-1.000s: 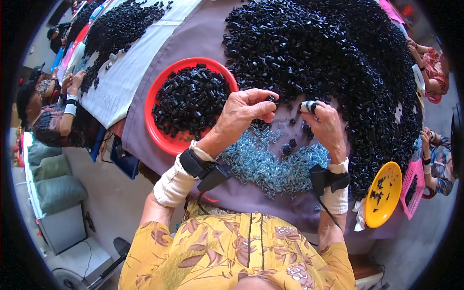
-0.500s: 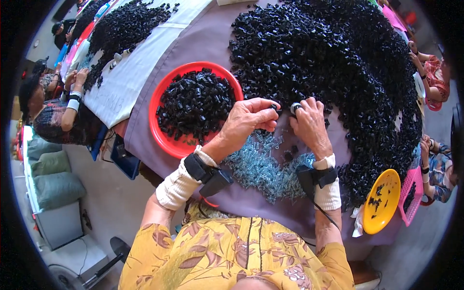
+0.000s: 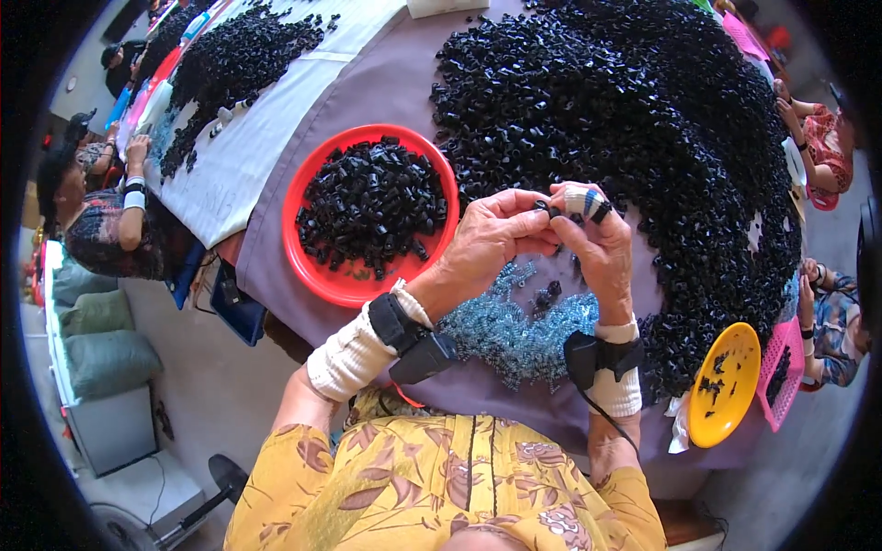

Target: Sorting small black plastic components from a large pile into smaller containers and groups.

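Observation:
My left hand (image 3: 491, 234) is closed in a pinch on a small black plastic part (image 3: 542, 207). Against it, my right hand (image 3: 602, 248) has thumb and fingers bent together at the same part; whatever it pinches is mostly hidden. A striped wrap covers one of its fingers. Below both hands lies a spread of tiny clear bluish pieces (image 3: 510, 331), coil-like but too small to tell, with a few black parts among them. Left of my left hand, a red basin (image 3: 293, 248) holds many black parts. A large heap of black parts (image 3: 606, 101) covers the table beyond.
At the right edge stand a yellow plate (image 3: 744, 386) with a few black bits and a pink basket (image 3: 781, 372). The purple cloth (image 3: 367, 87) borders a white-covered table (image 3: 266, 119) with another black heap. Several people sit at both sides. A fan (image 3: 225, 473) is at lower left.
My right hand has come from the edge of the black heap leftward to meet my left hand. My left hand has shifted slightly right, still pinching a black part.

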`<state>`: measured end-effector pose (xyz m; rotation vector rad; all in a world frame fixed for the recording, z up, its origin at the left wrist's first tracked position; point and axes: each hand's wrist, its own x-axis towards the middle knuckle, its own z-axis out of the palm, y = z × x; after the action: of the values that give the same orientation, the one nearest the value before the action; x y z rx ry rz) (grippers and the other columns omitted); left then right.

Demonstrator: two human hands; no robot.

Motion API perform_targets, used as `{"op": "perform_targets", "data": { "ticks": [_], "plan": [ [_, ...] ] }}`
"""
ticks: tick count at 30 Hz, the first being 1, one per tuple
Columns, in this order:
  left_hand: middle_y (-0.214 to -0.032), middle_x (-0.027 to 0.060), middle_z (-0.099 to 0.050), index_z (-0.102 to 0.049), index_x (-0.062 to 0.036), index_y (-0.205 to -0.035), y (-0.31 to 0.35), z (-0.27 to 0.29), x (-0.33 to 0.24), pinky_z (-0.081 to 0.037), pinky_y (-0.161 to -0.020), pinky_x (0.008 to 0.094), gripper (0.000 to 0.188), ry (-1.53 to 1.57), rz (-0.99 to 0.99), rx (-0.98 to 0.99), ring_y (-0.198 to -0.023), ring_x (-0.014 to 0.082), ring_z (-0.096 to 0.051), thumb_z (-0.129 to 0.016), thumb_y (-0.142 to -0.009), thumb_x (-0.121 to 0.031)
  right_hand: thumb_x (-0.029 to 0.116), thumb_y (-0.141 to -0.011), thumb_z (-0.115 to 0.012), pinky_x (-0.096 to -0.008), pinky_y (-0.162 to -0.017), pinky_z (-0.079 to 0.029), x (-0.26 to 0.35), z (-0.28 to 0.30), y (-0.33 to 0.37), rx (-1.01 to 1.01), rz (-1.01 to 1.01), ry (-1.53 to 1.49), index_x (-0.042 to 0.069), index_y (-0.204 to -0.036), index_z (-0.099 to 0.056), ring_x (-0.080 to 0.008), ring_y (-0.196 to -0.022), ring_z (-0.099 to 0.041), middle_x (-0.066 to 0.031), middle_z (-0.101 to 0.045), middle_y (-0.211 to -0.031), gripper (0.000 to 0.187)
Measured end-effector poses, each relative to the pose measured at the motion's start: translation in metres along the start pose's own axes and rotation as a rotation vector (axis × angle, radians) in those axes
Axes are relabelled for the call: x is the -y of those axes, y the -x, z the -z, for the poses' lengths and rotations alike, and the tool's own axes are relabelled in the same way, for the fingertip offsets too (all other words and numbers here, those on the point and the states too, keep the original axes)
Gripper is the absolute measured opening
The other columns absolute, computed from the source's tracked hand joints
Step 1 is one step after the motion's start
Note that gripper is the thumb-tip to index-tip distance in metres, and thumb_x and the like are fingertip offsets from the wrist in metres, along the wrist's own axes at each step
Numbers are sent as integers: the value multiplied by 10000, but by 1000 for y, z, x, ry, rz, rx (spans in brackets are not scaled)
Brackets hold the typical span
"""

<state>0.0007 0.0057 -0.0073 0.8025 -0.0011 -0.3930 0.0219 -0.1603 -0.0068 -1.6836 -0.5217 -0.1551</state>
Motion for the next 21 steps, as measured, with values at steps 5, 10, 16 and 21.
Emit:
{"op": "perform_targets", "data": {
  "ticks": [5,10,16,21],
  "plan": [
    [-965,105,-617,-555,14,-1061,-2,0,2,-548,-744,312,197,-43,-14,-46,-845,188,-637,-558,-884,-72,70,-766,-672,-288,-726,-477,5,1,4,-12,-32,63,21,-926,-616,-189,-849,-603,-88,-599,-978,177],
    [-965,90,-616,-559,5,-1052,-5,-1,5,-549,-738,302,199,-78,-50,-33,-841,166,-630,-585,-869,-70,70,-756,-675,-300,-703,-481,12,5,3,-11,-9,163,15,-901,-615,-224,-837,-604,-106,-601,-948,166],
    [-952,77,-621,-558,5,-1052,-5,-6,5,-545,-740,279,226,-213,-121,-62,-843,142,-623,-617,-856,-91,142,-730,-699,-376,-703,-467,24,9,-2,-9,191,517,2,-846,-616,-304,-822,-569,-137,-592,-881,200],
    [-951,76,-625,-563,7,-1052,-3,-8,3,-541,-739,271,225,-248,-134,-44,-824,136,-626,-616,-859,-96,168,-744,-679,-413,-783,-424,29,12,-3,72,245,673,-12,-808,-619,-327,-807,-558,-135,-599,-818,200]
  ]
}}
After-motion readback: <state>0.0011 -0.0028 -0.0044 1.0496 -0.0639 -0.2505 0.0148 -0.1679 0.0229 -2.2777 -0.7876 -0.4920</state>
